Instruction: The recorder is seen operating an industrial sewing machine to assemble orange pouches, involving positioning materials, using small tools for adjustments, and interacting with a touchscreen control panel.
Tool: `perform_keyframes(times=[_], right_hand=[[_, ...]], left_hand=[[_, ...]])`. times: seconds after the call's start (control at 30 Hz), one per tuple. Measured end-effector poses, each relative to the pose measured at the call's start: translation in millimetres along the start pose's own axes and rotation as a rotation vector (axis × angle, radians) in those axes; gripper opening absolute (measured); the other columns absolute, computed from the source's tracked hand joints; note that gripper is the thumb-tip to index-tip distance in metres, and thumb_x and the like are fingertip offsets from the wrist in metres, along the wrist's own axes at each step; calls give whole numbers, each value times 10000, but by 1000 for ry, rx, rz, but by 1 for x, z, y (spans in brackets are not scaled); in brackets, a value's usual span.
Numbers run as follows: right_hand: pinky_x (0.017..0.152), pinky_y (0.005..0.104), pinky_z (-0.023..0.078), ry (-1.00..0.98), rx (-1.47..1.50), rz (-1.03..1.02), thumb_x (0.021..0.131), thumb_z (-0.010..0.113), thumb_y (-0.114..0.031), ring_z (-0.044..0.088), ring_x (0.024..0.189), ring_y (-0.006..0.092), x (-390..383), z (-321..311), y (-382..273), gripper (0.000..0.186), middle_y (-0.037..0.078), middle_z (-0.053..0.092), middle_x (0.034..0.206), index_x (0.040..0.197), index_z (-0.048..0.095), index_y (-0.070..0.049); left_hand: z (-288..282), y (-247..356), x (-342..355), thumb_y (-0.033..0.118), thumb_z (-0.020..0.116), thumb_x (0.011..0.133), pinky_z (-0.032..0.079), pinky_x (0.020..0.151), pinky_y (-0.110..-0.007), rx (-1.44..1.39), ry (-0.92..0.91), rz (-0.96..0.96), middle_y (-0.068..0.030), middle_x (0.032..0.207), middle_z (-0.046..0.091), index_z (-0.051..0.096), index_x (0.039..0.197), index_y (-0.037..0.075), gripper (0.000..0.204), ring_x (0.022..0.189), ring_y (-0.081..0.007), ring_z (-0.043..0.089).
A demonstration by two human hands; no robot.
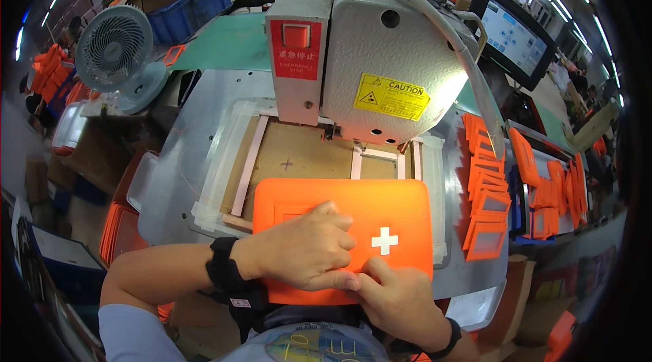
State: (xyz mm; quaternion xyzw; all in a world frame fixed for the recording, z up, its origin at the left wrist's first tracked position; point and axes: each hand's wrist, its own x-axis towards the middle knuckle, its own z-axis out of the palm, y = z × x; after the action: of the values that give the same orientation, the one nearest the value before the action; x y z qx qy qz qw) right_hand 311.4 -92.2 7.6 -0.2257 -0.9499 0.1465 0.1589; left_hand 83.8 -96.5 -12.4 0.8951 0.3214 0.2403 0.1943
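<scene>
An orange case or panel (407,206) with a white cross (384,241) and a rectangular outline lies at the front of a sewing machine (380,36), over a board with pale framed strips. My left hand (312,246) rests on the case's left half, fingers curled and thumb extended rightward; whatever is under the fingers is hidden. My right hand (394,294) grips the case's lower edge below the cross, its bent fingers meeting my left thumb.
A stack of orange framed pieces (485,192) lies right of the machine, beside a tray of orange pieces (547,185). A fan (115,49), blue crate (190,9) and monitor (509,36) stand behind. More orange panels (119,233) sit low at the left.
</scene>
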Motion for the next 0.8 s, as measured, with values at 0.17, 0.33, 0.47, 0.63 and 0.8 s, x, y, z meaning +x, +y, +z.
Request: perform_keyframes(times=[0.17, 0.33, 0.47, 0.63, 0.8], right_hand=[[430, 351, 397, -17, -1, -33, 812, 718, -154, 544, 504, 197, 5, -2, 2, 133, 16, 547, 786, 837, 596, -107], [429, 368, 395, -56, 3, -8, 800, 733, -168, 541, 501, 214, 8, -2, -1, 158, 21, 541, 799, 859, 597, -115], [431, 379, 399, -108, 49, 56, 779, 756, -189, 544, 501, 237, 9, -3, -1, 188, 19, 537, 796, 881, 609, -132], [430, 379, 399, -86, 80, 55, 782, 765, -206, 541, 499, 247, 8, -1, 0, 208, 20, 527, 787, 911, 614, -145], [431, 379, 395, -77, 30, 16, 788, 770, -221, 536, 504, 242, 4, -1, 4, 220, 29, 523, 792, 917, 610, -145]], left_hand=[[-2, -2, 0, 586, 432, 982, 338, 739, -399, -14, -21, 2, -56, 669, 449, 530, 601, 86, 636, 723, -259, 450], [1, -2, 0, 560, 431, 995, 345, 743, -401, -30, -13, -11, -60, 665, 450, 534, 598, 82, 629, 724, -262, 451], [4, -1, 1, 531, 438, 1003, 352, 748, -403, -25, -3, -11, -64, 656, 448, 538, 595, 77, 618, 727, -262, 452], [2, 0, 0, 514, 445, 1006, 355, 747, -401, -29, 1, -2, -65, 648, 450, 532, 581, 73, 618, 727, -260, 451], [3, -1, 0, 515, 442, 1008, 355, 742, -400, -52, 25, 2, -66, 644, 452, 525, 571, 69, 629, 717, -260, 448]])
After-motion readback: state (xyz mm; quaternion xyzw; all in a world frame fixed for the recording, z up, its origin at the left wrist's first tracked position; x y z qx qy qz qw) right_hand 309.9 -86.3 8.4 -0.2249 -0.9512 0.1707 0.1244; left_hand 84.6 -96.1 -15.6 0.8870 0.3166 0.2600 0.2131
